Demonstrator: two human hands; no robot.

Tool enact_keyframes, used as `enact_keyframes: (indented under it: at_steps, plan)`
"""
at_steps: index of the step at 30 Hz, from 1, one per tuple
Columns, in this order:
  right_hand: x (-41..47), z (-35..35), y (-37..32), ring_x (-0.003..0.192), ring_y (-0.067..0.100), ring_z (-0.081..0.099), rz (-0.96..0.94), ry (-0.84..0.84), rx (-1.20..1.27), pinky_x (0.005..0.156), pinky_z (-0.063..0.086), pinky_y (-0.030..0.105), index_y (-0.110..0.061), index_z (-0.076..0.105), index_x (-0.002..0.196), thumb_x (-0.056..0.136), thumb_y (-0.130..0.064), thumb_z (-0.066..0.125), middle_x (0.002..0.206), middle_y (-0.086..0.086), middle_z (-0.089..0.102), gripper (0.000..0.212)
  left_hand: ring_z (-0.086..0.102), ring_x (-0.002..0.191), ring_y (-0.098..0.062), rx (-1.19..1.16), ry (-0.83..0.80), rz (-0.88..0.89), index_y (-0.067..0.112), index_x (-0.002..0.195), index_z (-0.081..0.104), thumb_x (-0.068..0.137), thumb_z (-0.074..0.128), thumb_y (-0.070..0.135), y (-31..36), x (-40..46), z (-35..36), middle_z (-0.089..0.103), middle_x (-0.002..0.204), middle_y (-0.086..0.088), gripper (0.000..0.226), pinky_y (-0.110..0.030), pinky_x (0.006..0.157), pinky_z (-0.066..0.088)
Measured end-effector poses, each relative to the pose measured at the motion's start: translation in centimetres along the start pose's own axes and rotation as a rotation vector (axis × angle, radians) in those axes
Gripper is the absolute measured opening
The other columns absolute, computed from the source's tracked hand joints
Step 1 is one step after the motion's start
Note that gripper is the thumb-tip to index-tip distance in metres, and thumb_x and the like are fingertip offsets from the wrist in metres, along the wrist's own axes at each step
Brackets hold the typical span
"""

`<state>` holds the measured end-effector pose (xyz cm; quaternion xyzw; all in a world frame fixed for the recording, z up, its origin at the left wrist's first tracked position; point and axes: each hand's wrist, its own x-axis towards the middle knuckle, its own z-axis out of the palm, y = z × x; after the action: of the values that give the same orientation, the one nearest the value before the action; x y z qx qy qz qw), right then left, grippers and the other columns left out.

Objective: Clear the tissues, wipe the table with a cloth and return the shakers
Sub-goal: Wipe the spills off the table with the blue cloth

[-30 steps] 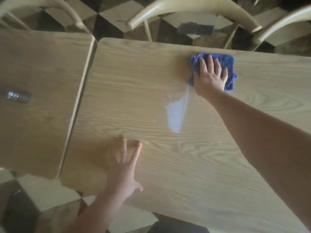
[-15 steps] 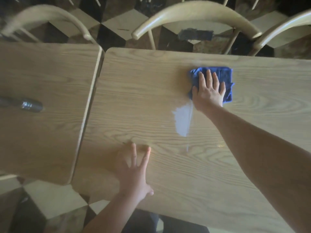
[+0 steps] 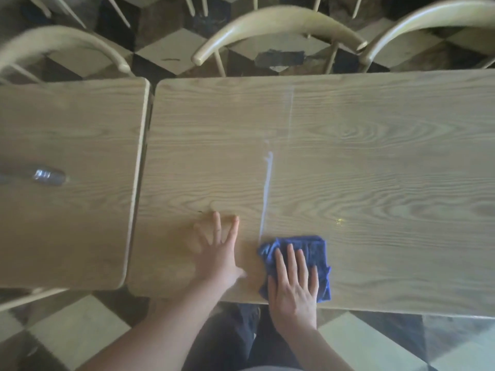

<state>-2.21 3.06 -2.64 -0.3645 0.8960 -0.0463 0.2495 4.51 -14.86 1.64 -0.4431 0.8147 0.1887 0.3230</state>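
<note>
Wiping step in progress: right hand [image 3: 293,283], fingers flat and spread, presses the blue cloth [image 3: 297,263] on the tabletop [image 3: 375,170] at its near edge. Left hand [image 3: 218,254] rests flat just beside. Next stroke should cover the pale streak [image 3: 266,194] ahead of the cloth.

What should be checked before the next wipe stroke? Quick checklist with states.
1. Right hand flat on cloth: ok.
2. Cloth fully on table: ok, though at the near edge.
3. Left hand clear of the cloth: ok, flat beside it, apart.
4. Surface clean: not ok, pale streak runs away from the cloth.
5. Shaker out of the stroke path: ok, on the neighbouring table.
6. Tissues cleared: cannot tell; none in view.
</note>
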Motion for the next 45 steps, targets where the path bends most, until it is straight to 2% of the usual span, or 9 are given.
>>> enact_keyframes:
  at_steps: [4,8,16,23,26,34,39,42,45]
  plan:
    - [-0.5,0.2,0.1,0.149,0.017,0.02,0.024,-0.022,-0.021,0.118,0.02,0.051,-0.033,0.031,0.151,0.095,-0.046,0.036,0.162,-0.006,0.022,0.058,-0.019,0.144,-0.047,0.005,-0.005,0.042,0.056,0.14,-0.026,0.061,0.087,0.05,-2.2,0.0,0.0,-0.049,0.148,0.001,0.138,-0.063,0.1,0.043]
    - [0.5,-0.1,0.4,0.15,0.017,0.018,0.041,0.014,-0.029,0.118,0.02,0.05,-0.035,0.03,0.151,0.096,-0.046,0.036,0.162,-0.007,0.021,0.057,-0.015,0.144,-0.051,-0.152,-0.016,-0.141,0.053,0.14,-0.03,0.058,0.088,0.053,-4.9,-0.2,-0.3,-0.045,0.15,-0.007,0.143,-0.058,0.105,0.04]
    - [16.7,-6.1,0.3,0.149,0.023,0.015,0.111,0.219,0.017,0.118,0.016,0.053,-0.029,0.029,0.151,0.095,-0.045,0.033,0.162,-0.002,0.021,0.059,-0.018,0.142,-0.05,-0.094,-0.016,-0.18,0.05,0.136,-0.038,0.052,0.082,0.067,-5.4,0.6,-0.4,-0.043,0.149,-0.017,0.148,-0.059,0.117,0.006]
    - [37.9,-15.5,-1.0,0.151,0.023,0.01,0.164,0.282,0.078,0.119,0.007,0.054,-0.028,0.023,0.153,0.096,-0.045,0.033,0.164,-0.001,0.013,0.06,-0.012,0.141,-0.056,-0.064,-0.032,-0.169,0.048,0.136,-0.039,0.049,0.08,0.072,-5.6,0.8,-0.6,-0.041,0.15,-0.019,0.149,-0.06,0.104,0.036]
    - [41.8,-15.8,-5.5,0.151,0.024,0.002,0.24,0.256,0.097,0.119,0.002,0.056,-0.025,0.016,0.155,0.096,-0.047,0.031,0.165,0.001,0.006,0.065,-0.012,0.14,-0.057,-0.07,-0.038,-0.161,0.048,0.136,-0.039,0.047,0.08,0.072,-5.6,1.0,-0.5,-0.044,0.149,-0.019,0.15,-0.061,0.104,0.035]
    - [31.8,-5.8,-24.2,0.151,0.026,0.0,-0.435,0.002,-0.127,0.118,0.001,0.056,-0.023,0.016,0.155,0.092,-0.05,0.041,0.165,0.005,0.004,0.073,-0.011,0.141,-0.055,-0.096,-0.031,-0.157,0.048,0.136,-0.039,0.049,0.081,0.07,-5.7,1.0,-0.8,-0.046,0.147,-0.02,0.15,-0.063,0.11,0.027]
    - [25.3,-3.2,-23.0,0.151,0.019,0.012,-0.856,-0.128,-0.25,0.121,0.005,0.051,-0.03,0.027,0.153,0.096,-0.047,0.029,0.163,-0.003,0.018,0.059,-0.009,0.141,-0.055,-0.074,-0.026,-0.168,0.047,0.137,-0.038,0.048,0.08,0.071,-5.4,0.6,-1.2,-0.044,0.149,-0.02,0.15,-0.063,0.11,0.026]
    - [27.5,-5.1,-17.8,0.144,0.02,0.032,-0.811,-0.034,-0.209,0.118,0.02,0.052,-0.032,0.043,0.145,0.091,-0.05,0.033,0.156,-0.005,0.036,0.057,-0.015,0.139,-0.057,-0.088,-0.025,-0.17,0.048,0.136,-0.039,0.045,0.08,0.073,-5.6,0.6,-1.1,-0.043,0.15,-0.018,0.152,-0.066,0.11,0.025]
    - [30.2,-8.5,-9.9,0.144,0.022,0.033,-0.546,0.092,-0.163,0.114,0.027,0.053,-0.03,0.041,0.146,0.092,-0.05,0.037,0.156,-0.003,0.036,0.057,-0.017,0.139,-0.059,-0.107,-0.028,-0.173,0.05,0.135,-0.039,0.045,0.082,0.072,-5.6,0.7,-1.0,-0.044,0.149,-0.017,0.152,-0.068,0.109,0.025]
